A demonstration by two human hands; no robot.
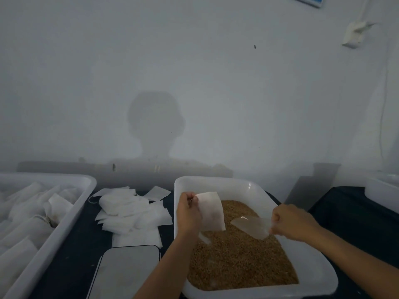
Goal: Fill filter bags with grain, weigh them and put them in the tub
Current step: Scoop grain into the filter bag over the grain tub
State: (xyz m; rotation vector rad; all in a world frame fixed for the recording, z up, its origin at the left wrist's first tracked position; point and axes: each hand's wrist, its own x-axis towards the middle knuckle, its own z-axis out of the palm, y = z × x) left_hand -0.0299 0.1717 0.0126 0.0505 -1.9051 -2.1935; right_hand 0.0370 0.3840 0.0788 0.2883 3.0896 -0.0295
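You held a filter bag and a scoop over the grain.

Your left hand (188,214) pinched an empty white filter bag (211,211) by its upper corner, above the grain (239,262) in the white tray (319,275). Your right hand (290,223) gripped the handle of a clear scoop (251,226), its mouth pointing to the bag, just beside it. On the dark worktop (71,262), a pile of empty bags (131,212) lay left of the tray, with the scale (127,272) in front of it. The tub (54,238) on the far left held filled bags (23,229).
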